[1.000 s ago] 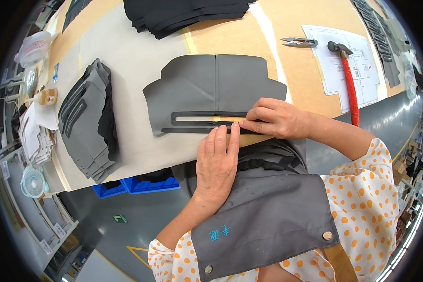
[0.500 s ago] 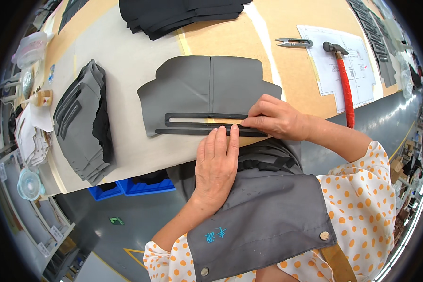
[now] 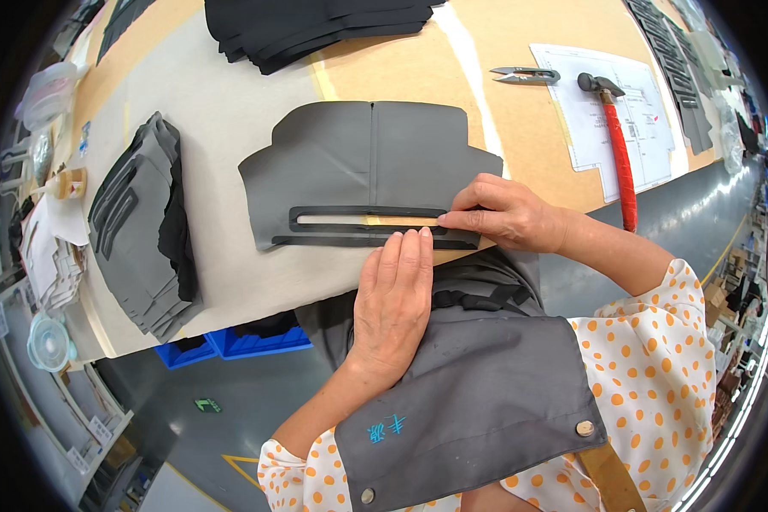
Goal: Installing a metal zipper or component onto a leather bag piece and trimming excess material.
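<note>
A grey cut panel (image 3: 316, 162), leather-like, lies flat on the table in front of me. It has a long slot with a black border (image 3: 328, 210), and the table shows through the opening. Below the slot a black strip (image 3: 316, 241) runs along the panel's near edge. My left hand (image 3: 392, 303) rests with fingers stretched out, its tips on the black edging under the slot. At the slot's right end my right hand (image 3: 508, 213) pinches the black border between thumb and fingers. That hand covers the panel's lower right corner.
A stack of grey panels (image 3: 145, 230) lies at left, black pieces (image 3: 316, 30) at the far side. Thread snips (image 3: 525, 76), a red-handled hammer (image 3: 620, 162) and a paper pattern (image 3: 648, 102) are at right. Blue bins (image 3: 260, 343) stand below the table's near edge.
The whole view has shifted slightly, with things on the table appearing a little further left. The slot's opening shows more fully. Both hands stay at the panel's near edge, the right still pinching.
</note>
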A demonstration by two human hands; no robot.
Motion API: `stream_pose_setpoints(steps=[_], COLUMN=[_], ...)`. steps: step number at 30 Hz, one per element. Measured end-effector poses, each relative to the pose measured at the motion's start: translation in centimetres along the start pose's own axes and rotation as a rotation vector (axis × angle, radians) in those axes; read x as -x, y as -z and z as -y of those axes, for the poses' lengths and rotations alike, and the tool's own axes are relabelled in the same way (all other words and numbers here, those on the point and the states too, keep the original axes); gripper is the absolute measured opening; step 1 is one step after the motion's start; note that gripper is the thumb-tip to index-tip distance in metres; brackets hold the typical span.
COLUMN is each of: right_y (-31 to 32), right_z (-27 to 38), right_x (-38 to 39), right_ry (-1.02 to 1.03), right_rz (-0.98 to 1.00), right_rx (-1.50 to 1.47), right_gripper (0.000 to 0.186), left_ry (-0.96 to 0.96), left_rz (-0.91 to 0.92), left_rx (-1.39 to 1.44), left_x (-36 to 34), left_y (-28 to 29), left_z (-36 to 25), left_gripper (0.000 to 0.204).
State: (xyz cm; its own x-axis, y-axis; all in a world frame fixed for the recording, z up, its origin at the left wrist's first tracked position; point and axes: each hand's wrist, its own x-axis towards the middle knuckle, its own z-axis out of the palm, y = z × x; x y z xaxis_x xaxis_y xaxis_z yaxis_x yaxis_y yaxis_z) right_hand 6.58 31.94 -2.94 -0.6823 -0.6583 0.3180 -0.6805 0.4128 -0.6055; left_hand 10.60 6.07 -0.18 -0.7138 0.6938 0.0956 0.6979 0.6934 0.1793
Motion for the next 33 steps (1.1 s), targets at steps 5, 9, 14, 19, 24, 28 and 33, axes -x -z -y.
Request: stream_pose_setpoints(steps=[5,9,14,19,24,28,33], right_y=[0.1,0.3,0.7,0.0,-3.2,-4.4,-4.1], right_z=[-0.1,-0.3,-0.4,1.9,2.4,2.2,2.3], right_x=[-0.2,-0.1,0.1,-1.8,-5.0,-5.4,-5.4], right_ry=[0.116,0.242,0.232,-0.108,-0.207,-0.132,-0.022], right_rz=[0.029,0.063,0.087,-0.076,-0.119,-0.067,-0.025], right_rx=[0.099,0.189,0.135,-0.032,-0.086,-0.047,0.086], right_gripper=[0.041,0.043,0.040,0.042,0.042,0.044,0.047], left_ry=[-0.015,-0.017,0.043,0.046,0.135,0.134,0.135], left_rz=[-0.015,-0.020,-0.021,-0.133,-0.220,-0.219,-0.147], left_rx=[-0.015,-0.031,0.016,0.285,0.238,0.212,0.219], left_x=[0.0,0.1,0.1,1.0,2.7,2.5,2.5], left_y=[-0.2,-0.2,-0.1,0.5,0.4,-0.5,-0.1], left_z=[-0.1,-0.1,-0.3,1.1,4.5,6.1,6.6], left_gripper=[0.052,0.051,0.047,0.048,0.048,0.056,0.060])
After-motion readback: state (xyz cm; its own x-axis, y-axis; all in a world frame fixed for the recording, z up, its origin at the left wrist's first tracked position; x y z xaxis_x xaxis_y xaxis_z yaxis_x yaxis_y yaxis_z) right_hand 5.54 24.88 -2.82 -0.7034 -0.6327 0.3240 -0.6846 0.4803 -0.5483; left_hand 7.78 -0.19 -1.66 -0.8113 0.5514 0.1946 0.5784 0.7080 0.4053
